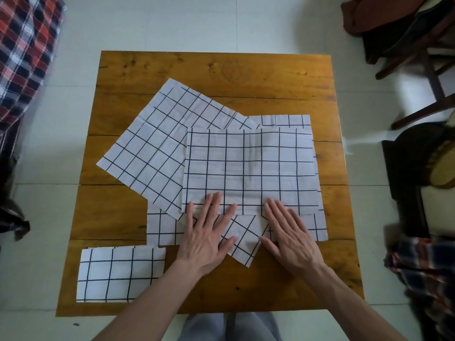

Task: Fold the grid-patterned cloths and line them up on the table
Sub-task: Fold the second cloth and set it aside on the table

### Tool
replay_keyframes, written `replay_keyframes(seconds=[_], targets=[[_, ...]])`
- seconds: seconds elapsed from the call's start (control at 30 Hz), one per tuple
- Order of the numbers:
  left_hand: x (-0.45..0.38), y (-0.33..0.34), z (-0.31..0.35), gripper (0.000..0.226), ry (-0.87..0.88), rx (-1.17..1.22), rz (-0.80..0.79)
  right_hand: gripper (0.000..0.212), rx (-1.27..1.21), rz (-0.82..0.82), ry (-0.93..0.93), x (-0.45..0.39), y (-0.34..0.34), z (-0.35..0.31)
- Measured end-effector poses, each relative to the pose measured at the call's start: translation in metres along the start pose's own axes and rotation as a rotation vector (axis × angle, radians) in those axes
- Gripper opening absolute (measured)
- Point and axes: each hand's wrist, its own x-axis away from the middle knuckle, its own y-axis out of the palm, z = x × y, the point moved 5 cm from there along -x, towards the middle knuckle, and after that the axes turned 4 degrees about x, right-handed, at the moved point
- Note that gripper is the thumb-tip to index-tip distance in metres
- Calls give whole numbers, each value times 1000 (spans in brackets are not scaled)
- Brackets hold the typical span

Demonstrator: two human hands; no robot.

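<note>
A square wooden table (216, 70) fills the middle of the view, standing on a pale tiled floor (172, 23). Several white cloths with dark grid lines lie on it.

The largest showing, a tilted cloth (152, 148), sits left of centre, turned at an angle so one corner points toward the far left of the table. Overlapping its right part is the top cloth (251, 168), lying square to the table edges with its long axis running left to right. Under these, parts of a lower cloth (163, 227) show at the near left, near right and far right, and a corner of another cloth (243, 244) pokes out toward the person between the hands.

A folded cloth (118, 271), a smaller rectangle with its long axis left to right, lies apart at the near left corner of the table.

The left hand (209, 232) and right hand (290, 237) lie flat, fingers straight and spread, side by side but apart, pressing on the near edge of the top cloth.

Around the table: a red plaid fabric (27, 52) at far left, dark wooden chairs (418, 57) at right, and another plaid fabric (423, 269) near right.
</note>
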Motion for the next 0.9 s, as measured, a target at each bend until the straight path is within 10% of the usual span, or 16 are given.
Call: replay_keyframes(seconds=[0.6, 0.9], targets=[[1, -5, 6, 70, 0, 59, 30, 75, -89, 89, 280, 22, -7, 41], [-17, -10, 47, 57, 109, 23, 143, 57, -265, 402, 627, 13, -36, 37]])
